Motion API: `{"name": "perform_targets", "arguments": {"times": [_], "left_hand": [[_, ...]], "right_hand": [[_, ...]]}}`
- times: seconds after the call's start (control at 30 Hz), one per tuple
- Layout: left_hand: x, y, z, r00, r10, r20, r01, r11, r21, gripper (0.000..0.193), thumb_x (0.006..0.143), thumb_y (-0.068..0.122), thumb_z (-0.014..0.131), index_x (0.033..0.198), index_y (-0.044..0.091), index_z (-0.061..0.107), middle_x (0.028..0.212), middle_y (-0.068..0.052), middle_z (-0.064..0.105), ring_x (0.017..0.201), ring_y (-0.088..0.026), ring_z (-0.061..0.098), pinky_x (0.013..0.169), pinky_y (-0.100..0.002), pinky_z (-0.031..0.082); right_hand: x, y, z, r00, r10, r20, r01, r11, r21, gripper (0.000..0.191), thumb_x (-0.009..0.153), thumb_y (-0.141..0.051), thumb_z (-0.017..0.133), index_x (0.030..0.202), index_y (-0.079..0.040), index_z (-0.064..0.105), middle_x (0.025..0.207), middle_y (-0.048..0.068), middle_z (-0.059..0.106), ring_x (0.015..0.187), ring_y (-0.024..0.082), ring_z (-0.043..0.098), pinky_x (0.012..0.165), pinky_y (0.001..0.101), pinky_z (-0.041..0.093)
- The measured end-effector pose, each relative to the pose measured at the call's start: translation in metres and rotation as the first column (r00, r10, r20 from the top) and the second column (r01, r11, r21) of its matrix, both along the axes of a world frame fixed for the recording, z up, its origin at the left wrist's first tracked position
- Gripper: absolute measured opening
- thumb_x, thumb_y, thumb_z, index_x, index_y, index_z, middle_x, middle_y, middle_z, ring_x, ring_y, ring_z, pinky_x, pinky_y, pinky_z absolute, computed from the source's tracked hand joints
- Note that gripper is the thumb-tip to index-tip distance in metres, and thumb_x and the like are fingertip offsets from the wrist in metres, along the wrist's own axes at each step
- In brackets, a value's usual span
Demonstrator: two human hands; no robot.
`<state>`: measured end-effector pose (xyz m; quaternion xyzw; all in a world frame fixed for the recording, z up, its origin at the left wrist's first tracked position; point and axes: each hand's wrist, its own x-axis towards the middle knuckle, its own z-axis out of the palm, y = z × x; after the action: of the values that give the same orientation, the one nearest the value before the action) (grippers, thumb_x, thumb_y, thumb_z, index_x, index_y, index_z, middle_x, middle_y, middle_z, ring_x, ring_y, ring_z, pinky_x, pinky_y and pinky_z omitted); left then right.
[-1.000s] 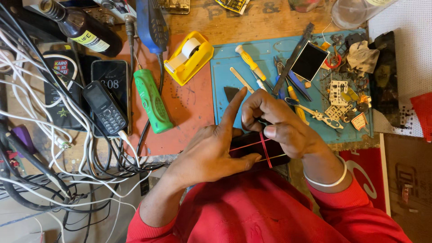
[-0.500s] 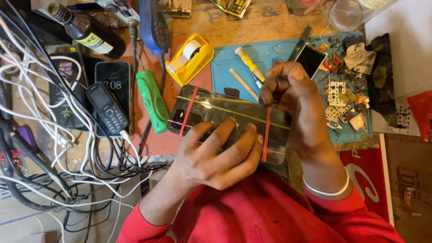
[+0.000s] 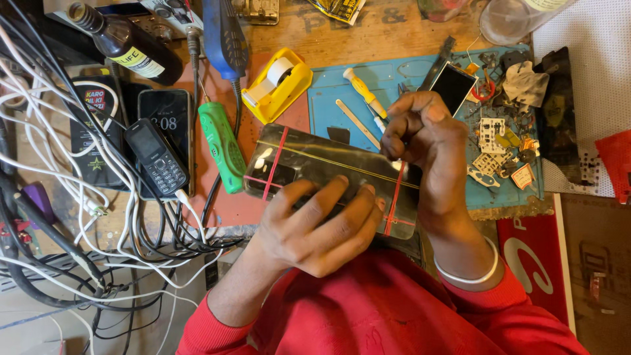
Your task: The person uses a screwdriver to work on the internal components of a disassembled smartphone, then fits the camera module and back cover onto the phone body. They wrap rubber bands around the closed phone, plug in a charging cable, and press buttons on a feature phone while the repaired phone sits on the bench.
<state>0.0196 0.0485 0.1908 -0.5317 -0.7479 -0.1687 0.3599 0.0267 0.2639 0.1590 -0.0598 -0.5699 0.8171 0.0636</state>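
Smartphone (image 3: 315,164) bound with rubber bands, left hand (image 3: 315,227) grip clamped underneath, right hand (image 3: 420,138) pinching its edge, fingertips hidden.

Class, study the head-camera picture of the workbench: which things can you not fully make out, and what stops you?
- Dark phone bound with red bands: its lower edge is hidden by the left hand, and its right end by the right hand.
- What the right hand's fingertips pinch: too small to tell.
- Clear plastic container: cut off by the top edge.
- Dark glass bottle: its base is hidden by the blue tool.
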Motion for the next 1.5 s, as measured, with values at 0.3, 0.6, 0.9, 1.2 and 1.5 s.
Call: {"name": "perform_targets", "arguments": {"times": [0.3, 0.6, 0.9, 1.2, 1.5], "left_hand": [[-0.013, -0.004, 0.03, 0.017, 0.012, 1.0, -0.066, 0.998, -0.011, 0.062, 0.079, 0.029, 0.084, 0.132, 0.011, 0.057, 0.092, -0.006, 0.081, 0.08, -0.019, 0.076, 0.07, -0.033, 0.056], [-0.016, 0.005, 0.014, -0.217, -0.098, 0.971, -0.107, 0.991, 0.076, 0.082, 0.075, 0.025, 0.089, 0.133, 0.003, 0.035, 0.094, -0.015, 0.081, 0.084, -0.016, 0.078, 0.071, -0.03, 0.059], [-0.018, 0.004, 0.009, -0.259, -0.084, 0.962, -0.158, 0.986, 0.043, 0.076, 0.077, 0.018, 0.088, 0.132, 0.005, 0.037, 0.086, -0.014, 0.08, 0.076, -0.013, 0.07, 0.063, -0.027, 0.054], [-0.032, -0.003, -0.021, -0.065, -0.727, 0.683, -0.539, 0.602, 0.589, 0.068, 0.092, -0.008, 0.076, 0.147, 0.001, 0.038, 0.113, -0.016, 0.075, 0.104, -0.021, 0.074, 0.093, -0.033, 0.062], [-0.036, -0.013, -0.037, 0.176, -0.684, 0.707, -0.6, 0.495, 0.629, 0.072, 0.092, -0.008, 0.077, 0.154, 0.001, 0.04, 0.14, -0.014, 0.059, 0.125, -0.02, 0.064, 0.107, -0.034, 0.058]], "right_hand": [[0.006, 0.003, 0.002, 0.941, 0.263, -0.213, -0.288, 0.953, -0.095, 0.064, 0.096, -0.051, 0.072, 0.129, -0.003, 0.047, 0.101, 0.014, 0.061, 0.09, 0.02, 0.06, 0.084, 0.0309, 0.046], [-0.006, -0.003, -0.003, 0.858, 0.514, -0.006, -0.513, 0.857, 0.053, 0.025, 0.102, -0.021, 0.05, 0.12, -0.003, 0.05, 0.088, 0.003, 0.048, 0.079, 0.012, 0.043, 0.073, 0.027, 0.04], [-0.012, -0.001, -0.016, 0.909, 0.413, -0.06, -0.409, 0.909, 0.077, 0.024, 0.106, -0.024, 0.049, 0.121, -0.004, 0.051, 0.086, 0.006, 0.055, 0.079, 0.013, 0.049, 0.076, 0.0255, 0.042], [0.0, -0.001, -0.024, 0.959, 0.104, -0.264, -0.071, 0.989, 0.129, 0.035, 0.105, -0.016, 0.072, 0.131, -0.006, 0.051, 0.111, 0.015, 0.068, 0.095, 0.02, 0.07, 0.084, 0.0305, 0.063], [0.003, 0.002, -0.016, 0.974, 0.216, 0.07, -0.224, 0.965, 0.134, 0.068, 0.087, -0.006, 0.08, 0.144, 0.004, 0.044, 0.123, 0.011, 0.064, 0.11, 0.016, 0.067, 0.093, 0.0312, 0.059]]}}
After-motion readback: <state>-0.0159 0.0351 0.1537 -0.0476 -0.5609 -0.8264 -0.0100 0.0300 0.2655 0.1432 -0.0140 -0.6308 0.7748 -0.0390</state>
